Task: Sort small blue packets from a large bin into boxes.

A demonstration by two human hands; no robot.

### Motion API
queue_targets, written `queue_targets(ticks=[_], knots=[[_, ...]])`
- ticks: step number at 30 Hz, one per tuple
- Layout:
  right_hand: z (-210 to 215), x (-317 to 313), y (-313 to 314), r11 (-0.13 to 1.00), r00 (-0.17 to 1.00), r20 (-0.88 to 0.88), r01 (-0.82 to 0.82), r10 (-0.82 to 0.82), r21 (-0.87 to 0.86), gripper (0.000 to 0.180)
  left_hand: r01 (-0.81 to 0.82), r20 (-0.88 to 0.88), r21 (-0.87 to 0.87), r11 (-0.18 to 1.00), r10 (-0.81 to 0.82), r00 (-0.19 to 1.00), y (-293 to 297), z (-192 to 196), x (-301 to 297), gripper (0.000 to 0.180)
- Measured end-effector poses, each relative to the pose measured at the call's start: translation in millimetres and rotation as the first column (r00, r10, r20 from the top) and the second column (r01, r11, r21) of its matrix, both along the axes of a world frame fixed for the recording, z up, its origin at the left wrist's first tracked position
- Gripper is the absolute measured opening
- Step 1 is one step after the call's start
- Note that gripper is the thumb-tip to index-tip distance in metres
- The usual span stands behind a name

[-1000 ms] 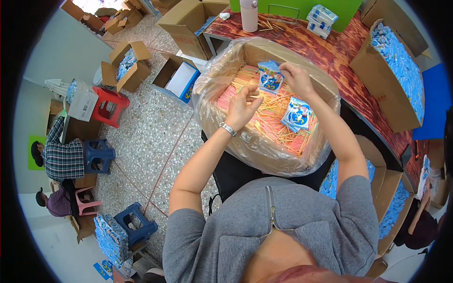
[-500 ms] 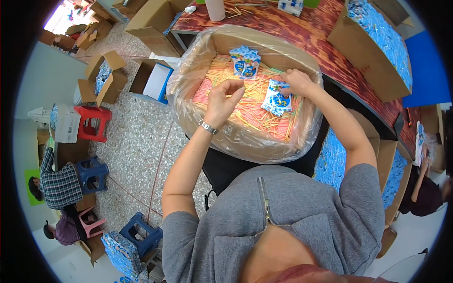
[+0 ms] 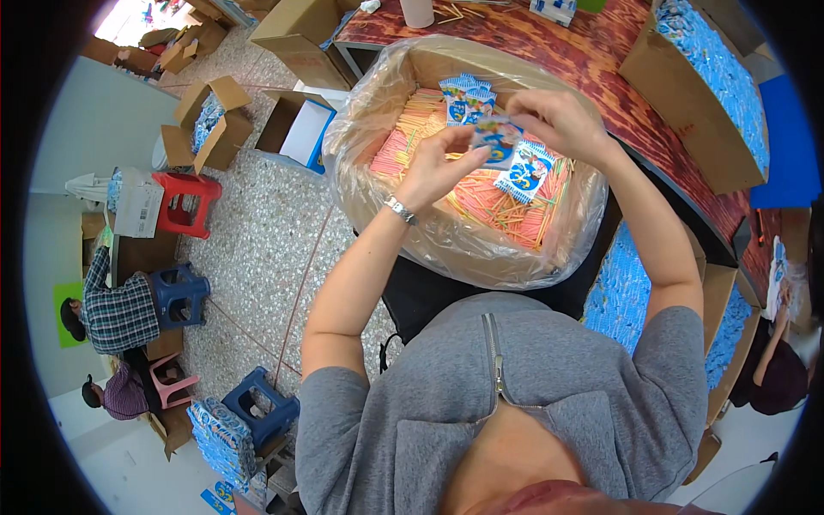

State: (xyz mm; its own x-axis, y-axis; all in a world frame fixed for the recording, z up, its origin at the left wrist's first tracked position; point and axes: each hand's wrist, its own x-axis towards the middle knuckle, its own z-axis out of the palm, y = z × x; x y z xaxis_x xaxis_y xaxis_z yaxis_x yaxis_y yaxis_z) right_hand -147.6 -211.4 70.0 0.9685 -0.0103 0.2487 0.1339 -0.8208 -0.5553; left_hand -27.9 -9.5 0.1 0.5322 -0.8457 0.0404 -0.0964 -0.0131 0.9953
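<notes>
A red stool (image 3: pixel 186 203) and two blue stools (image 3: pixel 178 293) stand on the speckled floor (open cardboard boxes (image 3: pixel 214 123) nearby); two people sit at the left.

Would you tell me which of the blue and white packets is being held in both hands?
The packet pinched between the left hand and right hand, lifted above the box; the others lie on the sticks.

Speckled floor (image 3: pixel 257 249), red stool (image 3: pixel 184 203), blue stools, cardboard boxes, wood table (image 3: pixel 592 51)

I note a bag-lined box (image 3: pixel 446 249) against the worktop (image 3: pixel 549 43) near edge; sticks (image 3: pixel 498 206) fill it, packets (image 3: pixel 463 99) at its far side.
</notes>
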Motion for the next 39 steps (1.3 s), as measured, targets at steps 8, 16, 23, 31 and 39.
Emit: queue_targets(ticks=[8, 16, 23, 31, 39], knots=[[-4, 48, 31, 0.859, 0.989, 0.003, 0.126, -0.146, 0.495, 0.024, 0.040, -0.320, -0.105, 0.994, -0.071, 0.945, -5, 31, 21, 0.018], [6, 53, 46, 0.960, 0.993, 0.092, -0.090, 0.068, 0.266, 0.020, -0.055, 0.013, -0.030, 0.998, 0.056, 0.998, 13, 11, 37, 0.020], [-81, 71, 11, 0.990, 0.981, -0.166, -0.115, 0.099, -0.085, 0.049, -0.277, 0.041, -0.105, 0.955, 0.282, 0.958, 21, 9, 42, 0.030], [-143, 81, 51, 0.858, 0.870, -0.472, -0.133, -0.138, -0.496, 0.058, -0.284, 0.105, 0.032, 0.958, 0.279, 0.955, 40, -5, 54, 0.020], [-153, 85, 59, 0.881, 0.888, -0.441, -0.100, -0.131, -0.463, 0.046, -0.351, 0.148, -0.007, 0.936, 0.348, 0.926, 39, -13, 57, 0.039]])
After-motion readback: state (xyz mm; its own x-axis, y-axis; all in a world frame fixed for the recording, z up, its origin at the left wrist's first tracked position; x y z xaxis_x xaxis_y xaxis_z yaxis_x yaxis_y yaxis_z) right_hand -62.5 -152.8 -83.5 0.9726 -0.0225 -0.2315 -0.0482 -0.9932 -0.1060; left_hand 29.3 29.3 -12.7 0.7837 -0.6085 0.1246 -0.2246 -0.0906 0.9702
